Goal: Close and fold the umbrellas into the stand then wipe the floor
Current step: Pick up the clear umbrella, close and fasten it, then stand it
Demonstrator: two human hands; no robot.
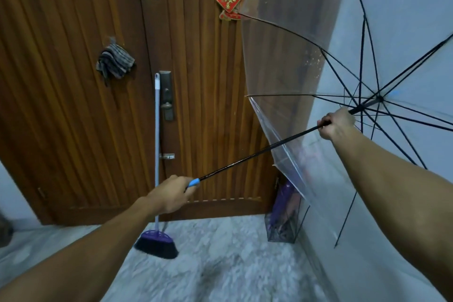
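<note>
A clear umbrella (289, 61) with black ribs is spread open at the right, its canopy facing the wall. My left hand (169, 193) grips its blue handle (194, 182) low in the middle. My right hand (337, 124) is curled round the black shaft (257, 154) close to the hub where the ribs meet. A see-through umbrella stand (285, 223) sits on the floor in the corner by the door, with a folded purple umbrella (282, 201) inside it. The open canopy partly covers the stand.
A brown wooden door (73, 105) fills the back. A purple broom (157, 240) leans against it beside the door handle (168, 105). A striped cloth (115, 61) hangs on the door. The floor (220, 265) is speckled grey; a pale wall (404, 19) stands at right.
</note>
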